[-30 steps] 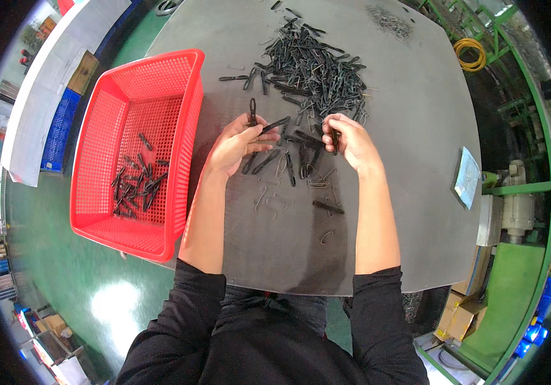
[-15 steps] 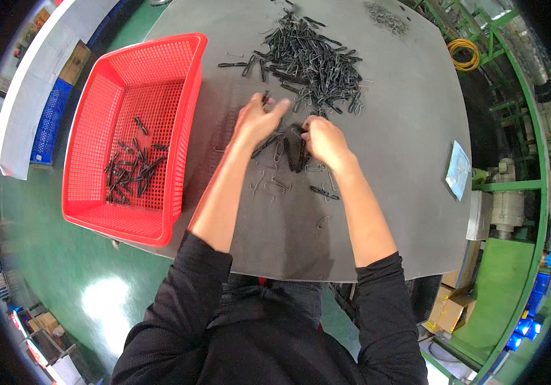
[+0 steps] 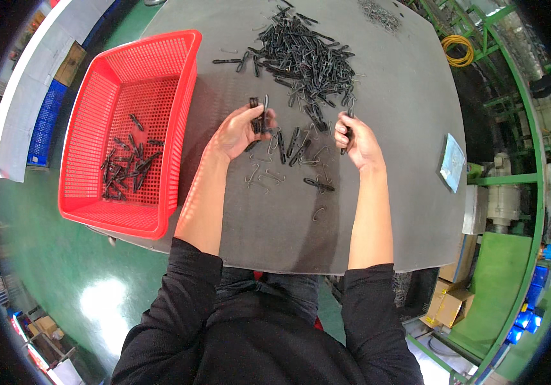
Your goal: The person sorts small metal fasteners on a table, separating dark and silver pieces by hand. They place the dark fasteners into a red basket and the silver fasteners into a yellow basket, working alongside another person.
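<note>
My left hand (image 3: 240, 133) is closed around several slim black pieces (image 3: 265, 110), which stand up between thumb and fingers. To its right, my right hand (image 3: 360, 142) grips one slim black piece (image 3: 344, 149) with a thin wire end pointing away from me. Their exact kind is too small to tell. On the table between and below the hands lie a few loose black pieces (image 3: 298, 154) and several bent wire hooks (image 3: 274, 177). A large heap of similar black pieces (image 3: 304, 58) lies just beyond both hands.
A red perforated basket (image 3: 174, 160) stands at the left, with several black pieces (image 3: 128, 168) inside. On the grey table (image 3: 410, 192), a small pile of wire bits (image 3: 379, 15) lies far off, and a light blue packet (image 3: 453, 163) near the right edge. Green metal framing (image 3: 509, 179) runs along the right.
My right hand has moved right, away from the left, and now holds a black piece apart. Several loose black pieces now show between the hands. The view has shifted slightly.
</note>
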Available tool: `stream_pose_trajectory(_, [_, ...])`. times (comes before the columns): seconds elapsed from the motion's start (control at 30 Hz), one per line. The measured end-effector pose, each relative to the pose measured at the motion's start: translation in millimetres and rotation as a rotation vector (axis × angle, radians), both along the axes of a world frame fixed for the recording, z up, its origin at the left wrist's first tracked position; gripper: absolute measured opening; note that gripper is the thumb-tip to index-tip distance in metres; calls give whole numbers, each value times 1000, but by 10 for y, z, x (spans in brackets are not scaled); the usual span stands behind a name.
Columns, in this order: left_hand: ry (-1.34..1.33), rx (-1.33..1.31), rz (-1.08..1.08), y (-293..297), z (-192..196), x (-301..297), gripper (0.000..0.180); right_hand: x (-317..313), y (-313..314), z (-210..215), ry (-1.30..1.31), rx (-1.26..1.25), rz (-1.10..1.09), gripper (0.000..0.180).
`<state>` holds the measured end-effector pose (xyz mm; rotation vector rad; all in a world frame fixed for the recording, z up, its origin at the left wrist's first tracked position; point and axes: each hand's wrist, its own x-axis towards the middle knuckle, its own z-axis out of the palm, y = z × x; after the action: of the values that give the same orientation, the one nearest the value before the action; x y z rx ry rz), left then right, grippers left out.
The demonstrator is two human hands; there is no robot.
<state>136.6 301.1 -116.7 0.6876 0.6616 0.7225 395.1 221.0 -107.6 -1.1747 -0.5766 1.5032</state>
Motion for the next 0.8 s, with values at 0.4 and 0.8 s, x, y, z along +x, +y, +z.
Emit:
stream_pose_trajectory(0.4, [1336, 894, -125, -283, -84, 719, 33, 76, 292, -33, -591, -222, 20, 27])
stream_pose_trajectory(0.8, [1043, 812, -244, -177, -68, 327, 24, 72, 28, -2, 101, 22, -47, 16])
